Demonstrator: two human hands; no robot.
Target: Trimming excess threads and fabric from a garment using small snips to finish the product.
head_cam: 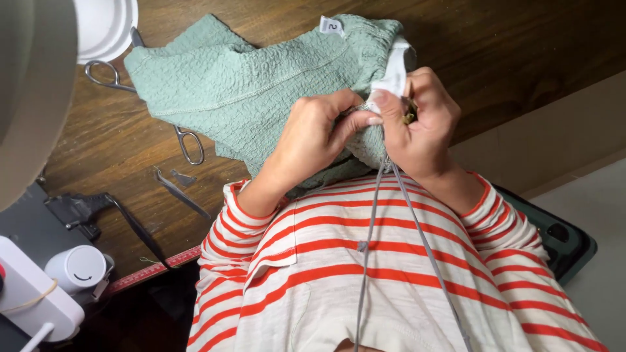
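Over the wooden table [521, 39] I see my left hand [310, 140] and right hand [420, 120] pinched together on the waistband end of the green garment [248, 85], its length running away leftward, grey cord [372, 221] trailing back toward my striped shirt [391, 280].

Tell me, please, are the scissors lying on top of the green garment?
No, the scissors lie on the wooden table, their blades tucked under the green garment that both hands grip at its waistband.
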